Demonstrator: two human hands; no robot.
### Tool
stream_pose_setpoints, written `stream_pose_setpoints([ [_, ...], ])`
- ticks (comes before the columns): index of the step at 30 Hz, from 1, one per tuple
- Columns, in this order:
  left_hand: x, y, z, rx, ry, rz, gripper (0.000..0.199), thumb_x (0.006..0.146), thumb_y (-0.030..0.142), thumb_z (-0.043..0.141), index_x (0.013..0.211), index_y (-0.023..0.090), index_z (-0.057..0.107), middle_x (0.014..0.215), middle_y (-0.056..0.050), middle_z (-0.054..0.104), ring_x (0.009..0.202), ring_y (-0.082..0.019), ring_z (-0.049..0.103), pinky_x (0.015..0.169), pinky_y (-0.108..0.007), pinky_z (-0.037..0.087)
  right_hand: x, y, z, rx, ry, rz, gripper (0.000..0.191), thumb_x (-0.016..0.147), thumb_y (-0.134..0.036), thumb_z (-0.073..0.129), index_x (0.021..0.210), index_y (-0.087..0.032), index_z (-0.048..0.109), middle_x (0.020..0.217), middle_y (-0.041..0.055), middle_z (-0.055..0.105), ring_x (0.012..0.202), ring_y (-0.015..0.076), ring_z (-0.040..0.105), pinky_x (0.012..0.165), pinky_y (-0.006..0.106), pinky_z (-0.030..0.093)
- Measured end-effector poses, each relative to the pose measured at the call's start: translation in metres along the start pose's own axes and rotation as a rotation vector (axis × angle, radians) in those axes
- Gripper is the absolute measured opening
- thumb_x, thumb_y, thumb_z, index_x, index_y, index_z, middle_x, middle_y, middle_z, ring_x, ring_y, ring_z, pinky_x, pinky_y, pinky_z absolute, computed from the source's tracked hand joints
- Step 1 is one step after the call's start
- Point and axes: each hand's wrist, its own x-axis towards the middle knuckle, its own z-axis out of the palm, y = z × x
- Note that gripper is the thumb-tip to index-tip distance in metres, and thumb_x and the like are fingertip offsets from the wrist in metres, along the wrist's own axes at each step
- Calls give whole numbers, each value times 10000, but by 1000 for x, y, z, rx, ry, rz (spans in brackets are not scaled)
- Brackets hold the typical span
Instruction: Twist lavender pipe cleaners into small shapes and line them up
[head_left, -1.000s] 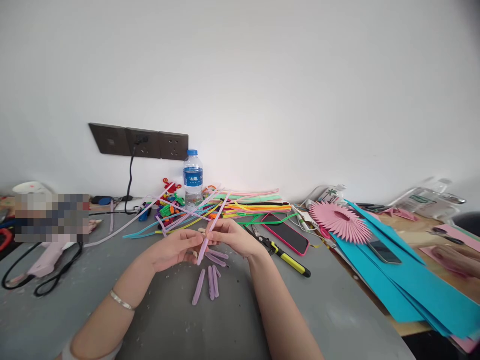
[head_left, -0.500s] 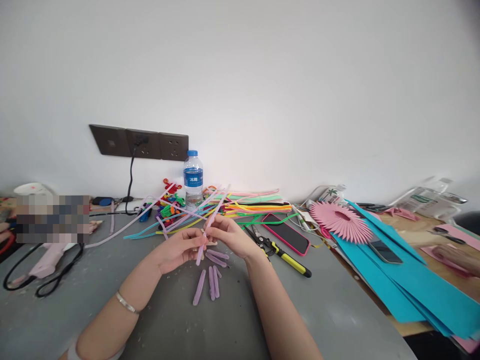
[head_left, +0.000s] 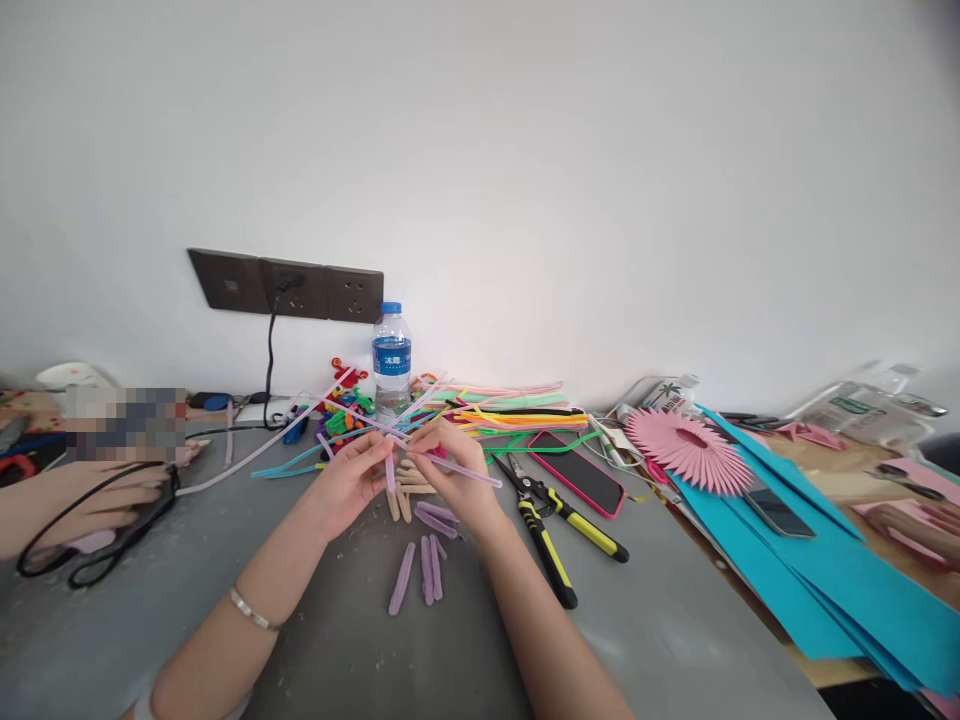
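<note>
Between my two hands is a light purple pipe cleaner (head_left: 471, 474), bent at an angle, one end pointing right and the other down. My left hand (head_left: 358, 478) pinches it near the bend with thumb and fingertips. Fingers of my right hand (head_left: 450, 470) close on it just to the right. Under the hands lie several short beige folded pieces (head_left: 403, 500). Closer to me on the grey table rest several short folded purple pipe cleaner pieces (head_left: 402, 578). Long pipe cleaners (head_left: 517, 415) in many colours are heaped behind my hands.
Yellow-and-black pliers (head_left: 551, 540) lie open right of my right arm, near a pink-cased phone (head_left: 581, 475). A water bottle (head_left: 391, 360) stands by the wall. Blue sheets (head_left: 810, 570) and a pink paper fan (head_left: 686, 450) lie right. Another person's hand (head_left: 112, 510) is at left by a black cable.
The pipe cleaner has gone from straight and slanting upright to bent, with its free length turned right. At left, another person's hand has come in over the pink handled tool.
</note>
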Motion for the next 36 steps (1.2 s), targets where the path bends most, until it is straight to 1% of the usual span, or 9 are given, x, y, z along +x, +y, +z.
stream_pose_setpoints([
  [5, 5, -6, -2, -56, 78, 83, 281, 612, 302, 860, 619, 130, 638, 592, 52, 518, 513, -34, 453, 433, -119, 392, -2, 4, 7, 18, -49, 43, 137, 851, -306, 644, 749, -214, 651, 830, 55, 643, 809, 194, 593, 774, 342, 464],
  [10, 6, -9, -2, -78, 153, 129, 264, 593, 300, 870, 635, 130, 672, 590, 44, 569, 530, -34, 498, 467, -98, 435, -4, 6, 13, 9, -62, 68, 150, 857, -308, 630, 757, -204, 673, 796, 57, 665, 770, 186, 606, 761, 326, 475],
  [13, 7, -7, 0, -105, 212, 174, 284, 554, 295, 886, 596, 131, 659, 610, 43, 599, 531, -33, 521, 494, -102, 465, -7, 7, 20, 23, -73, 146, 170, 862, -343, 613, 844, -194, 692, 801, 60, 692, 736, 178, 617, 738, 311, 490],
  [16, 8, -6, 1, -131, 236, 191, 296, 536, 296, 890, 599, 128, 654, 603, 47, 603, 503, -30, 516, 481, -111, 462, -10, 9, 26, 110, -31, 203, 212, 792, -358, 690, 922, -191, 687, 863, 57, 707, 761, 182, 638, 750, 309, 510],
  [20, 8, -6, 2, -95, 224, 206, 289, 549, 292, 882, 638, 125, 663, 624, 34, 617, 556, -47, 560, 555, -122, 496, -8, 11, 27, 289, 92, 352, 207, 744, -359, 727, 842, -187, 669, 774, 41, 704, 690, 176, 656, 679, 304, 533],
  [26, 3, -3, 0, 139, 167, 295, 258, 624, 315, 842, 740, 161, 672, 681, 12, 643, 668, -117, 627, 672, -215, 536, 1, 12, 13, 483, 188, 530, 280, 681, -400, 772, 806, -176, 659, 734, 51, 731, 672, 199, 698, 654, 320, 550],
  [30, 0, -1, -2, 401, 172, 403, 239, 648, 336, 817, 788, 177, 706, 730, -30, 682, 699, -176, 644, 695, -281, 536, 3, 14, 5, 478, 178, 559, 296, 662, -416, 784, 787, -177, 662, 705, 44, 734, 663, 202, 705, 627, 311, 545],
  [33, -2, 0, -4, 582, 184, 484, 190, 636, 302, 819, 775, 195, 747, 823, -55, 709, 763, -206, 645, 712, -277, 523, 3, 17, 0, 463, 150, 555, 291, 670, -420, 776, 776, -172, 666, 679, 41, 734, 634, 201, 704, 580, 294, 530],
  [36, -3, 0, -5, 655, 187, 542, 113, 645, 279, 808, 726, 215, 761, 809, -46, 701, 766, -202, 628, 726, -265, 513, 2, 20, -2, 461, 128, 539, 282, 684, -415, 764, 772, -164, 669, 697, 50, 741, 622, 193, 702, 564, 278, 515],
])
